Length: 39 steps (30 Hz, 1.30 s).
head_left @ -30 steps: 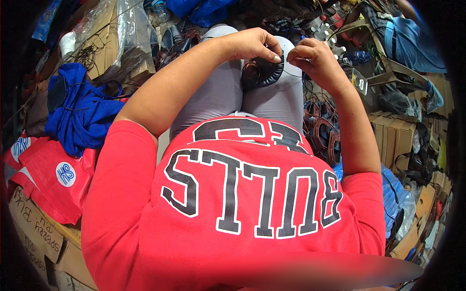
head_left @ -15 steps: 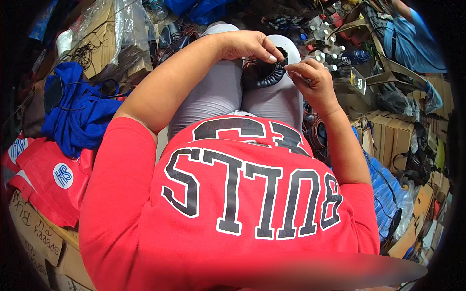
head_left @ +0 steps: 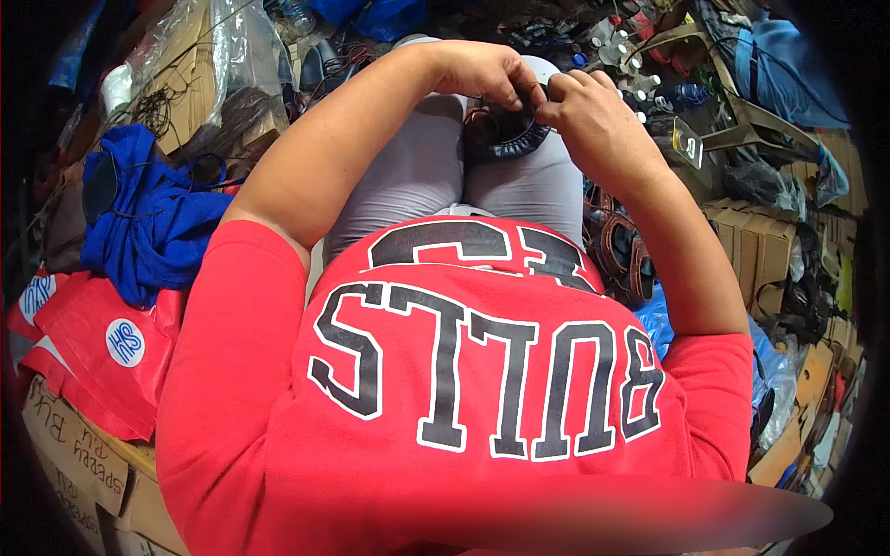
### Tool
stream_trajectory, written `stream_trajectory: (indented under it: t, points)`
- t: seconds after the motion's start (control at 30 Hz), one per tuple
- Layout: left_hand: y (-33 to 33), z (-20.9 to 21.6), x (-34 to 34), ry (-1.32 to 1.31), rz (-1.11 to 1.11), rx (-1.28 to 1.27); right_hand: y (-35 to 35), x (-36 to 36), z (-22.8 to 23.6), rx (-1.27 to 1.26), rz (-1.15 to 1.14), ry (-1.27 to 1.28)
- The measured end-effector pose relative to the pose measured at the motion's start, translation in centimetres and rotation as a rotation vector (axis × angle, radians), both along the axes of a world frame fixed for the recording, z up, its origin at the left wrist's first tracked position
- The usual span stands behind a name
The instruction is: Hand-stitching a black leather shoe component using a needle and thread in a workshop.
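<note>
A black leather piece that looks like a shoe upper [head_left: 514,148], with a puckered near edge, lies across my thighs near the knees. My left hand [head_left: 496,79] bends over its far side, thumb and fingers pinching the dark edge. Right beside those fingertips, my right hand [head_left: 586,107] is closed with thumb and fingers together. Whatever my right fingers hold is too small or hidden to make out. Both hands meet at the upper's far right edge, which they partly cover.
Blue cloth [head_left: 148,218] and a red bag [head_left: 102,352] lie on cardboard boxes [head_left: 74,445] at my left. Brown and black shoes [head_left: 621,255] sit close to my right thigh. Several small bottles [head_left: 640,88] stand beyond my right hand, with cardboard boxes [head_left: 751,246] farther right.
My right hand has moved farther from my body and turned, its fingertips now against my left ones. My right elbow has swung outward. The black upper has shifted slightly.
</note>
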<state>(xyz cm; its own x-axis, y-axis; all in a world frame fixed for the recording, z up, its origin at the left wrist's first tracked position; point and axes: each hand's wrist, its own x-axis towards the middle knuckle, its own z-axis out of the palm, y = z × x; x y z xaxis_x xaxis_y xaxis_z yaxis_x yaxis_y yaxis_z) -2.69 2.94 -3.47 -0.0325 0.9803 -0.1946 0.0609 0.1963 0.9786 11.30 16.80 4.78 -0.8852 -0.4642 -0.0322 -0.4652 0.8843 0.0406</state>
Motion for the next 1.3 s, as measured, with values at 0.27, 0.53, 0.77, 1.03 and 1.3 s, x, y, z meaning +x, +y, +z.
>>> stream_trajectory:
  t: [0.27,0.53,0.77,1.03,1.3]
  points:
    - [-2.2,0.5,2.3,0.663,0.559,0.024,4.6,0.3,-4.9,-1.255,-0.494,-0.489]
    - [-10.1,3.3,1.9,0.739,0.475,-0.359,4.4,1.1,-7.8,-0.865,-0.319,-0.082]
    - [-2.5,3.0,5.2,-0.654,0.755,0.499,1.5,-1.3,-6.6,-2.555,-0.783,-0.272]
    - [-3.6,0.7,3.1,-0.845,0.816,0.311,4.6,2.6,-8.6,-2.535,-0.276,-0.75]
    - [-10.7,-0.6,-2.6,-0.199,1.01,0.225,12.1,6.9,-7.5,-1.099,-0.855,-0.475]
